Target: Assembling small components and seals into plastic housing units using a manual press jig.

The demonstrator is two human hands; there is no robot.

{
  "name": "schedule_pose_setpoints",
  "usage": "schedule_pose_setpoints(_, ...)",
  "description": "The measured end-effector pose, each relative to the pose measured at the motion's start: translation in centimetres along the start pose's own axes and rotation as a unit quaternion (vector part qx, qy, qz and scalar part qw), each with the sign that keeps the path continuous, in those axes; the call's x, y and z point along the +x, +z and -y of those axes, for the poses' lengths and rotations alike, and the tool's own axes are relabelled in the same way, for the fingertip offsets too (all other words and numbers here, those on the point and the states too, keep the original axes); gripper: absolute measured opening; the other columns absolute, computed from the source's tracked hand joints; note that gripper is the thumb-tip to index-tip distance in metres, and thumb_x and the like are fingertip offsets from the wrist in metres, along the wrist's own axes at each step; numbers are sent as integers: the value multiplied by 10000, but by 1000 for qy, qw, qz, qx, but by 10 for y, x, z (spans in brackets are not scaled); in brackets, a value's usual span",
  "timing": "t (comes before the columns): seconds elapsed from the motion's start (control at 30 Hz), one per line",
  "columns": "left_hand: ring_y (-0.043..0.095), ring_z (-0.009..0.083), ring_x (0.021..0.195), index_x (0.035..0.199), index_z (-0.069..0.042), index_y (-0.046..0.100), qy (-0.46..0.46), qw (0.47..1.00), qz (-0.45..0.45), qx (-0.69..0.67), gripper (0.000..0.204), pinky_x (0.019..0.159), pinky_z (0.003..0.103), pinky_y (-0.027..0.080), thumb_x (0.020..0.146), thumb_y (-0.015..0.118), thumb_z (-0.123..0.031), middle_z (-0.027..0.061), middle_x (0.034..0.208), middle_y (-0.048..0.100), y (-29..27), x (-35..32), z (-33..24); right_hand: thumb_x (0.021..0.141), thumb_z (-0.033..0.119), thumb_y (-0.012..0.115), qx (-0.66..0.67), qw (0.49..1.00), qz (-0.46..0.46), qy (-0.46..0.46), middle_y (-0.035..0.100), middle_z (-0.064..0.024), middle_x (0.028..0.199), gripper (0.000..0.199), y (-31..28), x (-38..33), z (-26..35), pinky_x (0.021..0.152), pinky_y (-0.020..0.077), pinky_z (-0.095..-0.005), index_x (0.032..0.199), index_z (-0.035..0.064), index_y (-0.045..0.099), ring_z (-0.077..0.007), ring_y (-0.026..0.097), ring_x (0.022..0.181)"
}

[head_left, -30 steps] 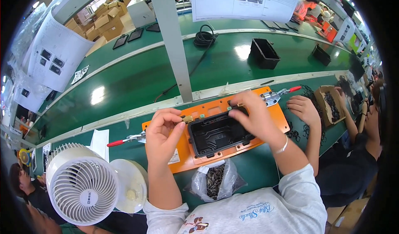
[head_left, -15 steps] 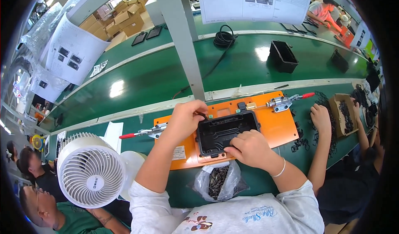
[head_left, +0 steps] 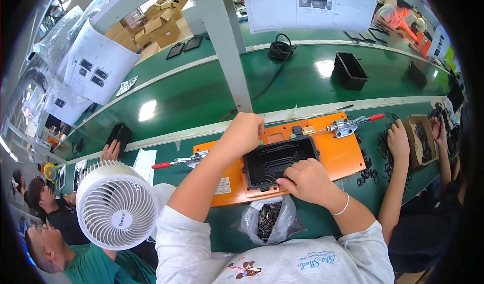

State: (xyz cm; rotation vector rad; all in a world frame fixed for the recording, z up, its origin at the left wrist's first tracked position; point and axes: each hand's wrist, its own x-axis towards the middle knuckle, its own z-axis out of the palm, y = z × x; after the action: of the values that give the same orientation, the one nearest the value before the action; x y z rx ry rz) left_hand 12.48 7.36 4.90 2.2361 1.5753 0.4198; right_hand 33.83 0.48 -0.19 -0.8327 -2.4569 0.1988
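A black plastic housing [head_left: 272, 169], its open side up and ribs showing on its floor, sits in an orange fixture plate [head_left: 339, 155]. My left hand [head_left: 245, 133] is over the housing's far left corner, fingers curled downward; the fingertips and anything in them are hidden. My right hand [head_left: 306, 179] is closed on the near right part of the housing's rim, thumb along the front edge. Red-handled toggle clamps stand at both ends of the plate, a left clamp [head_left: 189, 159] and a right clamp [head_left: 346, 127]. In front lies a clear bag of screws [head_left: 269, 219].
A white fan [head_left: 117, 213] stands close on my left. Beyond the fixture runs a green conveyor [head_left: 181, 102] carrying a black box [head_left: 350, 71]. A metal post [head_left: 222, 47] rises behind the fixture. At right, a co-worker's hand [head_left: 398, 140] rests by black parts and a cardboard box [head_left: 421, 140].
My left hand has shifted right and slightly away, over the corner. My right hand keeps its place. At far left, a co-worker's hand and a black box have appeared on the conveyor.
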Motion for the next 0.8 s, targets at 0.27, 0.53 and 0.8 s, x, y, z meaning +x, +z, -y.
schedule_pose_setpoints(0.27, 632, 306, 772, 758, 17, 637, 9, 998, -39, 43, 112, 699, 367, 507, 657, 682, 36, 146, 795, 641, 4, -16, 7, 769, 265, 691, 14, 1000, 3, 12, 573, -75, 594, 252, 0, -1, 2, 550, 413, -365, 635, 77, 589, -248, 574, 571)
schedule_pose_setpoints(0.53, 591, 300, 900, 828, -20, 685, -11, 997, -53, 56, 131, 786, 395, 482, 729, 727, -95, 128, 888, 603, 12, -28, 19, 771, 253, 689, 9, 1000, 6, 6, 569, -76, 593, 249, 0, -2, 3, 552, 415, -369, 636, 72, 585, -252, 574, 573)
schedule_pose_setpoints(0.8, 574, 307, 998, 964, -32, 696, 68, 995, -66, 31, 244, 837, 411, 465, 779, 697, -190, 118, 1031, 613, 11, -32, 40, 771, 250, 691, 6, 1000, -1, 7, 573, -76, 599, 243, -1, 1, 4, 559, 422, -364, 642, 71, 589, -253, 576, 576)
